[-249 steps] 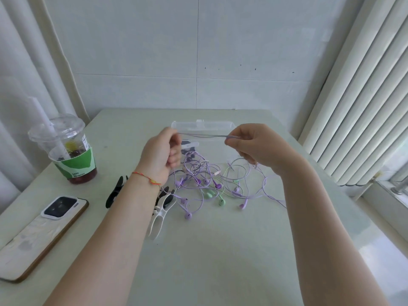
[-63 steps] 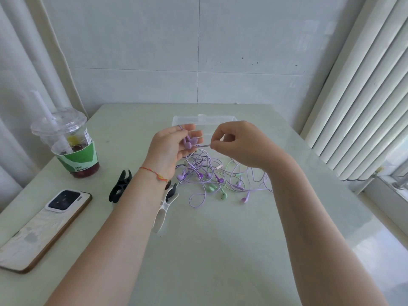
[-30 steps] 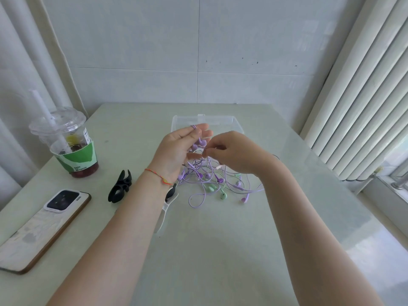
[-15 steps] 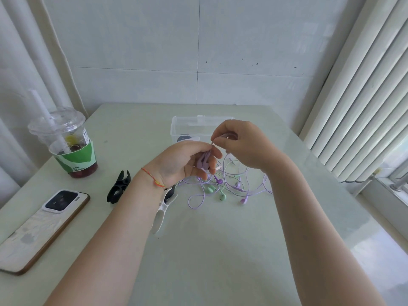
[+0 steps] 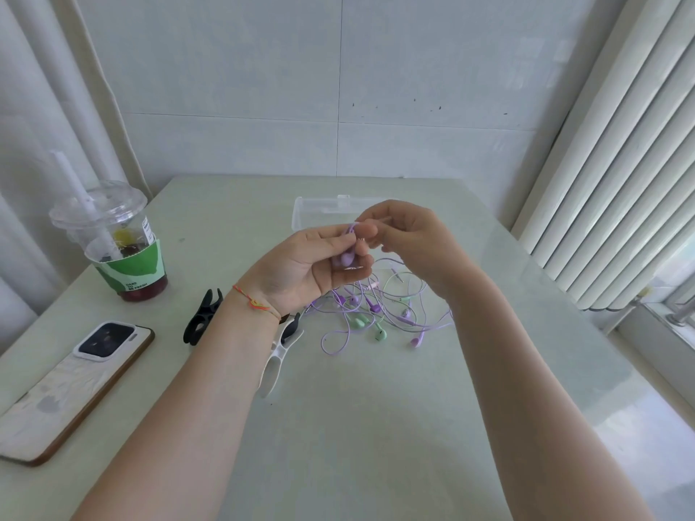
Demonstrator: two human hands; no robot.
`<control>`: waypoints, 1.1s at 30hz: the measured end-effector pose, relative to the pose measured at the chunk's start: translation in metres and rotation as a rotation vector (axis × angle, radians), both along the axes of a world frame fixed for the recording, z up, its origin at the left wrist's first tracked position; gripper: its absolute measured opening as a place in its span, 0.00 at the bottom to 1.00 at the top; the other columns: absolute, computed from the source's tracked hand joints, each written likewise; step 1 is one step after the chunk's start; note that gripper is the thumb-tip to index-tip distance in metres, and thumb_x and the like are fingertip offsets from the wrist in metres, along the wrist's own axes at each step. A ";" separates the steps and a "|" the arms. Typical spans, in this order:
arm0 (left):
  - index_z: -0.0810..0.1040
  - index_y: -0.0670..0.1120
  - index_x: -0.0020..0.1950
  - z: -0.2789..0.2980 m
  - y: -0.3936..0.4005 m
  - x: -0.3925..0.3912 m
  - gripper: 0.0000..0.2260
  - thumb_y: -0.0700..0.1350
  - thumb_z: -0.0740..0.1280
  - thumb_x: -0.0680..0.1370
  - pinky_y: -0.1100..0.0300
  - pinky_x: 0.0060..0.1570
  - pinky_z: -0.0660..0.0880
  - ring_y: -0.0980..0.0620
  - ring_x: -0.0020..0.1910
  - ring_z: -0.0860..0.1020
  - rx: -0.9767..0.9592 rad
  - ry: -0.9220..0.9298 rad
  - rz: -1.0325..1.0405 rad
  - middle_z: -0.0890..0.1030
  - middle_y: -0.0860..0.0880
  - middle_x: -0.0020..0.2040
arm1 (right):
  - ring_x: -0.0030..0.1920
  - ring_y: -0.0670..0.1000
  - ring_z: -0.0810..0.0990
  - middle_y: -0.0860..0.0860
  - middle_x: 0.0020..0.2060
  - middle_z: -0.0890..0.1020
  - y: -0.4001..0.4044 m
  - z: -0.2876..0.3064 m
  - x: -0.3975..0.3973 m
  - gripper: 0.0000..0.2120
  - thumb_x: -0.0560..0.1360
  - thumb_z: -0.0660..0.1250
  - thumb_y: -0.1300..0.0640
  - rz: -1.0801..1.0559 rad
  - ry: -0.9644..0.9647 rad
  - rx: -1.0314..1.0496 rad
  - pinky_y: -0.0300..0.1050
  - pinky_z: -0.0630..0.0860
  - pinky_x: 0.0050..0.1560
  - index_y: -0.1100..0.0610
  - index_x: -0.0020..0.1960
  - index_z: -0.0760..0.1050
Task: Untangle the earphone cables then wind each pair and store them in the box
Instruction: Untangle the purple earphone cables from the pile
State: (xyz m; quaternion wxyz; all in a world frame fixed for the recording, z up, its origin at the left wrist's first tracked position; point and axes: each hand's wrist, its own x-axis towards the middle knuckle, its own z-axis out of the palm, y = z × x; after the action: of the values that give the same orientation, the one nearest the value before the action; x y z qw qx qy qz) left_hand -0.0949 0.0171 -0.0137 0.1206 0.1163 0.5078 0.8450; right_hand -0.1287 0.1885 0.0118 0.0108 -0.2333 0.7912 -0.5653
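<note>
On the left of the table [image 5: 376, 426], a phone [image 5: 71, 385] lies face down near the edge, camera end pointing away. Farther back stands a clear cup [image 5: 113, 242] with a domed lid, a white straw and a green sleeve, dark drink in the bottom. Right of the phone lies a black clip [image 5: 201, 317], and just right of that a white clip [image 5: 279, 355], partly hidden under the left forearm.

The left hand [image 5: 301, 268], a red and orange string round its wrist, is raised above the table, palm turned right. Its grip is closed: thumb and curled fingers pinch a small purple bundle [image 5: 345, 253] of earbuds and cable. The right hand [image 5: 410, 238] sits just beside it, almost touching, its thumb and forefinger pinched on the purple cable where it leaves the top of the bundle; the other fingers are curled in.

Below both hands, on the middle of the table, lies the tangle [image 5: 376, 310] of purple and green earphones, loops spreading toward the right forearm; strands rise from it toward the hands. Green buds and one purple bud lie at its near edge.

Behind the hands, on the far side, stands the clear box [image 5: 319, 212], largely hidden by the fingers; whether anything is inside cannot be told.
</note>
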 end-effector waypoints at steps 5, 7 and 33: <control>0.79 0.42 0.56 0.007 0.001 -0.002 0.10 0.40 0.61 0.78 0.65 0.34 0.80 0.53 0.51 0.82 0.136 -0.008 0.122 0.82 0.46 0.47 | 0.33 0.52 0.78 0.53 0.36 0.81 -0.009 -0.006 0.005 0.11 0.80 0.60 0.60 0.058 -0.082 0.187 0.48 0.77 0.39 0.54 0.45 0.80; 0.78 0.42 0.59 0.006 0.000 -0.004 0.11 0.40 0.59 0.81 0.65 0.37 0.80 0.51 0.56 0.81 0.136 -0.017 0.183 0.83 0.46 0.51 | 0.30 0.52 0.77 0.51 0.34 0.81 -0.012 -0.007 0.008 0.10 0.80 0.59 0.58 0.082 -0.067 0.340 0.44 0.75 0.36 0.58 0.48 0.79; 0.83 0.44 0.47 0.003 0.004 0.003 0.14 0.45 0.58 0.81 0.60 0.35 0.78 0.50 0.38 0.79 -0.187 -0.013 -0.056 0.79 0.47 0.39 | 0.30 0.49 0.67 0.53 0.30 0.72 0.006 0.010 0.000 0.05 0.76 0.68 0.54 -0.203 0.183 0.207 0.42 0.66 0.33 0.53 0.44 0.81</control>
State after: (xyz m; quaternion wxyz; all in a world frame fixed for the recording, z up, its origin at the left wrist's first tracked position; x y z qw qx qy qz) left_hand -0.0920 0.0215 -0.0103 0.1575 0.1132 0.5802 0.7911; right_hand -0.1283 0.1947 0.0216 -0.0945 -0.2004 0.8624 -0.4552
